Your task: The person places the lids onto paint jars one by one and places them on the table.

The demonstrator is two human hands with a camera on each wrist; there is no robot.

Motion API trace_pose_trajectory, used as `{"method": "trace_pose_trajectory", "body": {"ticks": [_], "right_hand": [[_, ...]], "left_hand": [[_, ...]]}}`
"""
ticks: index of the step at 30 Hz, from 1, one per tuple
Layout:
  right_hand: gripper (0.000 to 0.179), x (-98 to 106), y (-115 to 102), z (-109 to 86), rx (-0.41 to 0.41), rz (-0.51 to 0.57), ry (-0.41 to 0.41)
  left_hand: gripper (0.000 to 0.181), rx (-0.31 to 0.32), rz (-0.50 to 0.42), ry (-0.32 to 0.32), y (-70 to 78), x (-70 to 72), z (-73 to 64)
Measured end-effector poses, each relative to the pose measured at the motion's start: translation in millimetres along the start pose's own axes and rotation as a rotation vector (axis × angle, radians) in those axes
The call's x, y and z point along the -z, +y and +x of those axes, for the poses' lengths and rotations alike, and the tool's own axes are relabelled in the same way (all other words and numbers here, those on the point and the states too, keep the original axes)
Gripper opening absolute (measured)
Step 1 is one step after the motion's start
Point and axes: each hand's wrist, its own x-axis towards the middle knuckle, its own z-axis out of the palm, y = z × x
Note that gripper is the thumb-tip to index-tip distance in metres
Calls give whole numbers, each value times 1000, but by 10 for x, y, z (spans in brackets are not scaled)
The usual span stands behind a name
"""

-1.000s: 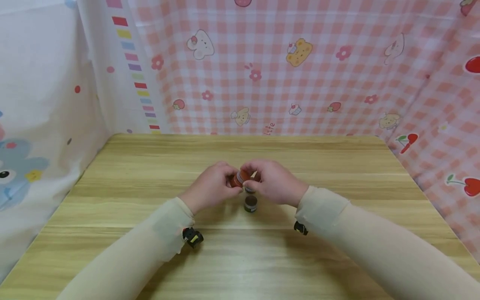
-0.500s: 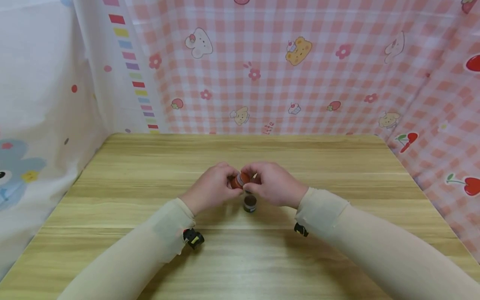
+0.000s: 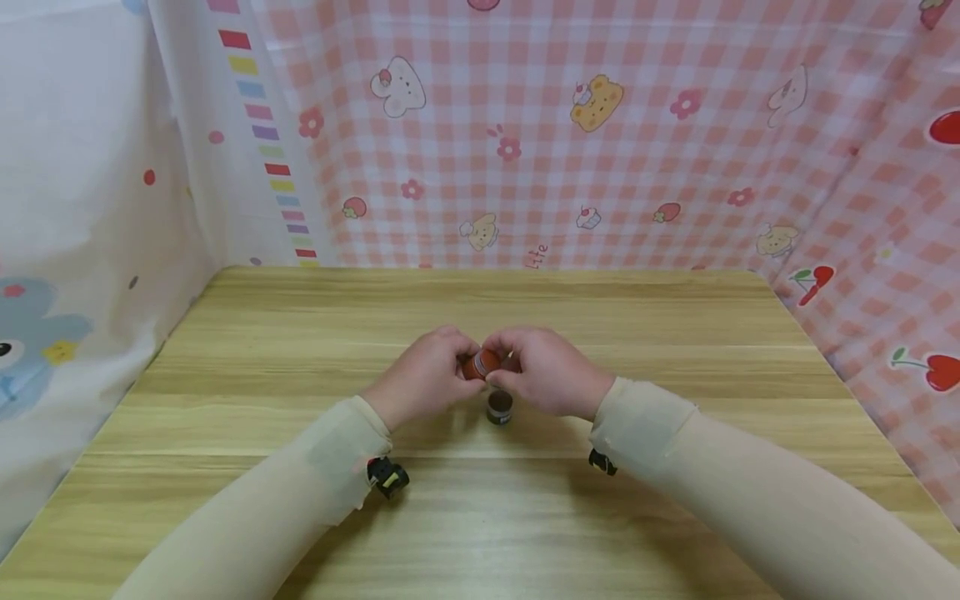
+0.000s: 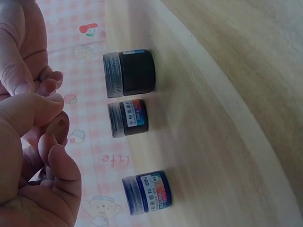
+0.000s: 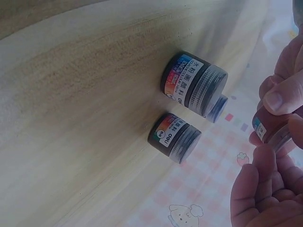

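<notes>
A small reddish-brown gouache paint jar (image 3: 481, 364) is held tilted above the table, between the two hands. My left hand (image 3: 423, 371) grips its body. With thumb and fingers, my right hand (image 3: 551, 371) pinches the lid end. The right wrist view shows the jar's label and clear lid (image 5: 279, 138) among the fingers; the left wrist view hides the jar behind them. Just below the hands, a dark paint jar (image 3: 499, 407) stands upright with its lid on. A smaller-looking dark jar (image 4: 128, 118) and a blue jar (image 4: 147, 192) stand nearby, both lidded.
The jars stand on a wood-grain table (image 3: 480, 517). Pink checked cloth (image 3: 540, 133) hangs along its far edge and right side, and white printed cloth (image 3: 82, 183) on the left. A small black camera (image 3: 387, 477) sits under the left cuff.
Both hands have sunk very slightly with the reddish-brown jar and keep their grip. A jar partly visible behind the hands a second ago is now hidden in the head view.
</notes>
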Motion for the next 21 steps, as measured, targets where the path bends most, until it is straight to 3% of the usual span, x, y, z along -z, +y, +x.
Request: {"method": "trace_pose_trajectory", "body": {"ticks": [10, 18, 21], "right_hand": [[18, 10, 21, -15, -4, -48, 16], [47, 90, 54, -56, 63, -120, 32], [36, 113, 39, -64, 82, -126, 35]], "left_hand": [[23, -6, 26, 5, 27, -16, -18], [24, -17, 46, 10, 33, 2, -24], [23, -20, 44, 11, 18, 2, -23]]}}
